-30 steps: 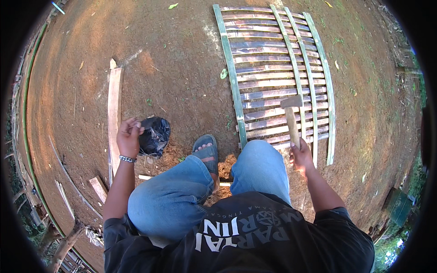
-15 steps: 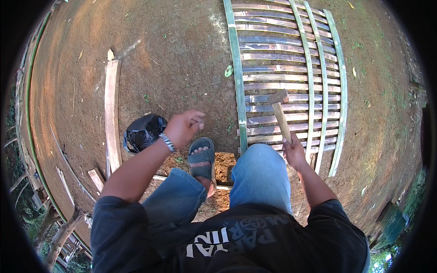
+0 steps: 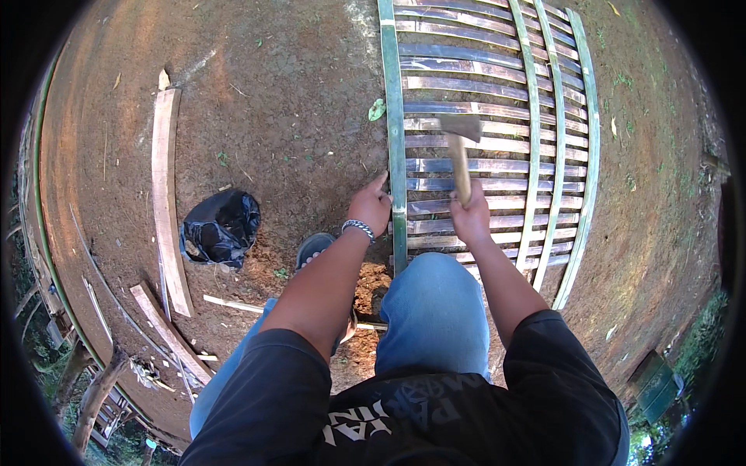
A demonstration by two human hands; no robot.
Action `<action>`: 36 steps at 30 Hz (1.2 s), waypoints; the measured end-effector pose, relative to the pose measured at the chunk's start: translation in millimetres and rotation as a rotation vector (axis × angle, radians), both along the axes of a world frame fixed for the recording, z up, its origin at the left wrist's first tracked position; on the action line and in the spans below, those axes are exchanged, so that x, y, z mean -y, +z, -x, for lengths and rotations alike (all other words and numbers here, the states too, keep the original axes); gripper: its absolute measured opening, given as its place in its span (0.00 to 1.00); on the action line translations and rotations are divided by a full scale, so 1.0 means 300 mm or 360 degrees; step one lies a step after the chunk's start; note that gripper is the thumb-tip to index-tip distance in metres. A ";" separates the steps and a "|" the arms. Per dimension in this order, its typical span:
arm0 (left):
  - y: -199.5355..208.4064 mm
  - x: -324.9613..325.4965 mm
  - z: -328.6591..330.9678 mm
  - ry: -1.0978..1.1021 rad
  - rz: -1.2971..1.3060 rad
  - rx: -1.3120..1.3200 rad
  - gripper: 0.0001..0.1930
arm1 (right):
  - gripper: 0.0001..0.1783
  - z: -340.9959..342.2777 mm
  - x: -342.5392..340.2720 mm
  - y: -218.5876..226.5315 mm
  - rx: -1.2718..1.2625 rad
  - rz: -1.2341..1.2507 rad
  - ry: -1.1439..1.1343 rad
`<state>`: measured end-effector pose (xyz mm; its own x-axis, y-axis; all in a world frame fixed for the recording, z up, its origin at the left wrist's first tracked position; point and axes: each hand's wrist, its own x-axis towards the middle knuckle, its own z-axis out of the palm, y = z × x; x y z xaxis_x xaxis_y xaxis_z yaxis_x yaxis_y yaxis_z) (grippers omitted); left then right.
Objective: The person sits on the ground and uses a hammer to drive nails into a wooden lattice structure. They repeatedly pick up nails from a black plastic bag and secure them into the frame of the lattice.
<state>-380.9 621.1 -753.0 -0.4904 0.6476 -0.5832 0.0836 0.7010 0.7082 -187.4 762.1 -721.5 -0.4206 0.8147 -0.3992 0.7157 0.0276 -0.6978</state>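
Note:
My right hand (image 3: 471, 217) is wrapped round the wooden handle of a hammer (image 3: 460, 155). Its dark, blocky head, a little blurred, is raised over the slats of a bamboo panel (image 3: 486, 165). My left hand (image 3: 371, 206), with a metal chain bracelet at the wrist, is beside the panel's green left rail (image 3: 397, 147). Its index finger points forward along the rail's edge and the other fingers are curled in. Whatever those fingers may hold is too small or hidden to make out. My bent knee (image 3: 434, 311) is at the panel's near end.
A black plastic bag (image 3: 222, 229) lies on the dirt to the left. Beyond it is a long wooden plank (image 3: 165, 179), with a shorter board (image 3: 172, 334) nearer me. My sandalled foot (image 3: 312, 247) is partly hidden behind my left forearm. A green leaf (image 3: 377, 109) lies by the rail.
My left hand has moved right, from above the foot to the panel's left rail. The hammer has shifted forward and slightly left in my right hand. My view has turned a little right.

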 end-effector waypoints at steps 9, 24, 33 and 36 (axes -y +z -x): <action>-0.055 0.013 -0.083 0.0146 -0.0093 -0.0169 0.27 | 0.23 0.132 0.038 -0.062 0.0115 -0.0167 0.0364; -0.031 0.019 -0.079 0.0304 -0.0134 -0.0100 0.19 | 0.21 0.160 0.024 -0.071 0.0211 -0.0003 0.0323; -0.063 0.110 -0.144 0.0880 -0.0310 0.0387 0.11 | 0.22 0.085 0.010 -0.081 0.0003 0.0073 0.0109; -0.023 0.106 -0.153 0.0809 -0.0310 0.0316 0.09 | 0.21 0.049 -0.020 -0.074 -0.0066 0.0233 -0.0099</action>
<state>-335.0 589.4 -759.9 -0.6614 0.4639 -0.5893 -0.3772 0.4734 0.7960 -202.1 768.2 -743.8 -0.3895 0.7741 -0.4990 0.6835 -0.1203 -0.7200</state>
